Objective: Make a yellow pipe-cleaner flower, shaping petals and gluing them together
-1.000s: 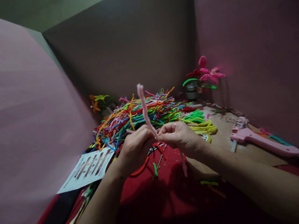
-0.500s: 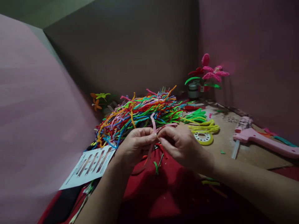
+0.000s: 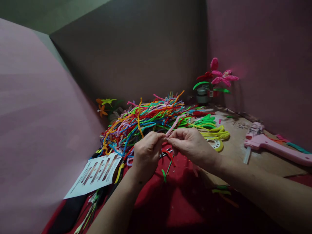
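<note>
My left hand (image 3: pixel 146 152) and my right hand (image 3: pixel 191 144) meet fingertip to fingertip over a red cloth (image 3: pixel 175 201). Both pinch a light pink pipe cleaner (image 3: pixel 174 125), whose free end slants up and to the right from the pinch. Just behind the hands lies a big heap of pipe cleaners (image 3: pixel 146 120) in many colours. The part of the pink pipe cleaner inside the fingers is hidden.
A pink glue gun (image 3: pixel 270 146) lies on a wooden board (image 3: pixel 263 162) at the right. A pink pipe-cleaner flower (image 3: pixel 218 76) stands in a small jar at the back. A printed sheet (image 3: pixel 96 174) lies at the left. Green and yellow pieces (image 3: pixel 212 128) and a yellow ring sit near my right hand. Pink panels wall both sides.
The pink pipe cleaner's long end stood upright a second ago; it now points low and to the right, much shorter. Both hands stayed pinched together, shifting slightly.
</note>
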Demonstrator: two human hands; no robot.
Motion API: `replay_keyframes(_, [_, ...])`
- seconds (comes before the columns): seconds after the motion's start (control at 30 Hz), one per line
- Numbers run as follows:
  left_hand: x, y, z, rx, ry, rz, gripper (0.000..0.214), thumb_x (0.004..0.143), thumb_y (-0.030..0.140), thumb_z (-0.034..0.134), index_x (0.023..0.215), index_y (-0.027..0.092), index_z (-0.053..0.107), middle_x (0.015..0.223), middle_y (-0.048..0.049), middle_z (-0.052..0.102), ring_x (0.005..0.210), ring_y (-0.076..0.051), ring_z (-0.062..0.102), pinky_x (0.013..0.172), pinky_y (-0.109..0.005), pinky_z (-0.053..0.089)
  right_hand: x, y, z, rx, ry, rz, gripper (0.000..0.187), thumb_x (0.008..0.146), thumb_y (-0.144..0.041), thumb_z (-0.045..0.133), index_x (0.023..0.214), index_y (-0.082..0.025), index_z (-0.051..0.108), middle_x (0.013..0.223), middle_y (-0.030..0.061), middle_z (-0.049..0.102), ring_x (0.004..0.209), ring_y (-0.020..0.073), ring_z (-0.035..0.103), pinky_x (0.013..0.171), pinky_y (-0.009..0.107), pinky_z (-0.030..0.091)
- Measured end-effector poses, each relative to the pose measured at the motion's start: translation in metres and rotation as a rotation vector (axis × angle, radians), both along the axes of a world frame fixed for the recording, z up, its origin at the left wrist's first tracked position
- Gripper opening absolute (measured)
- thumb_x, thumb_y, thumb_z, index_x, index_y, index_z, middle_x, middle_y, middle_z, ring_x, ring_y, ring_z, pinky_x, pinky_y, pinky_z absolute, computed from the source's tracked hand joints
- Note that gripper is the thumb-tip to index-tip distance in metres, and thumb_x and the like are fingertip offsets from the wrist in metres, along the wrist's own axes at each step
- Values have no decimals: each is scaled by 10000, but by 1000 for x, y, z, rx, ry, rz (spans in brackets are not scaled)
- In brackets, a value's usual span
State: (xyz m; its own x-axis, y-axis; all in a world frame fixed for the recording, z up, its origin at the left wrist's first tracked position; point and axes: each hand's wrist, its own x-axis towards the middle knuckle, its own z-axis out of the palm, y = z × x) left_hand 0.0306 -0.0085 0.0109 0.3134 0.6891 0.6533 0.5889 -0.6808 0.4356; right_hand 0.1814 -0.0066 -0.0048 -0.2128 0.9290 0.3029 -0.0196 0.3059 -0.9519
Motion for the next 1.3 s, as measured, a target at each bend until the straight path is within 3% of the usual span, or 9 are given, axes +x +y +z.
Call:
replay_keyframes(0.2, [1, -5, 5, -12, 118, 20, 107, 790, 186, 488, 722, 159, 566, 652, -4, 558, 573, -93, 489, 548, -207, 383, -2, -3, 3, 17, -12, 14, 163, 753, -216, 514, 631, -133, 583, 504, -20, 515, 446, 59, 423, 443, 186, 333])
replay_keyframes(0.27, [-1, -5, 10, -147, 68, 33, 128, 785, 214, 485, 685, 160, 545, 614, 6, 531, 556, -95, 472, 524, -207, 369, -2, -4, 5, 3, -27, 32, 167, 754, -239, 521, 658, -128, 602, 504, -13, 531, 426, 58, 418, 420, 186, 323])
replay_keyframes(0.4, [-10, 3, 18, -581, -215, 6, 173, 751, 310, 511, 669, 158, 502, 511, 50, 427, 431, -64, 369, 436, -191, 316, 1, -2, 6, -106, -77, 145, 229, 756, -301, 521, 646, -123, 612, 518, 17, 575, 381, 68, 429, 378, 198, 321])
replay_keyframes(0.5, [-17, 10, 21, -709, -319, 6, 205, 704, 345, 550, 678, 153, 483, 519, 51, 419, 429, -59, 358, 425, -186, 297, 3, 2, 5, -187, -110, 203, 246, 745, -296, 536, 584, -125, 606, 455, -2, 542, 343, 61, 407, 352, 192, 289])
replay_keyframes(0.7, [-19, 10, 27, -606, -60, 54, 191, 703, 317, 522, 628, 142, 513, 528, 43, 425, 480, -71, 373, 455, -189, 305, 4, 7, 5, -185, -284, 198, 257, 703, -284, 596, 510, -116, 606, 394, -20, 503, 319, 37, 357, 342, 181, 244])
replay_keyframes(0.83, [-18, 6, 30, -565, 21, 40, 175, 723, 294, 496, 639, 144, 525, 534, 41, 440, 499, -79, 387, 473, -194, 314, 0, 7, 0, -170, -174, 248, 306, 758, -363, 539, 584, -122, 608, 473, 0, 566, 352, 48, 422, 361, 176, 301])
replay_keyframes(0.97, [-14, 4, 23, -475, 115, 79, 170, 739, 264, 477, 650, 148, 564, 560, 28, 489, 525, -90, 414, 495, -200, 317, -5, 6, -7, -236, -124, 247, 341, 747, -338, 550, 479, -127, 537, 372, -18, 492, 291, 38, 358, 325, 176, 267])
replay_keyframes(1.1, [-10, 3, 16, -414, 152, 119, 185, 748, 233, 451, 661, 158, 596, 571, 22, 524, 522, -92, 423, 496, -200, 314, -6, 6, -11, -390, -152, 274, 263, 717, -262, 573, 491, -133, 532, 348, -36, 471, 255, 40, 345, 289, 177, 231])
replay_keyframes(1.3, [-16, 8, 23, -440, 189, 174, 187, 726, 273, 481, 615, 146, 561, 507, 36, 464, 477, -83, 388, 462, -198, 290, 1, 11, -14, -340, -257, 328, 303, 723, -345, 575, 508, -133, 541, 344, -43, 460, 245, 28, 317, 280, 176, 186])
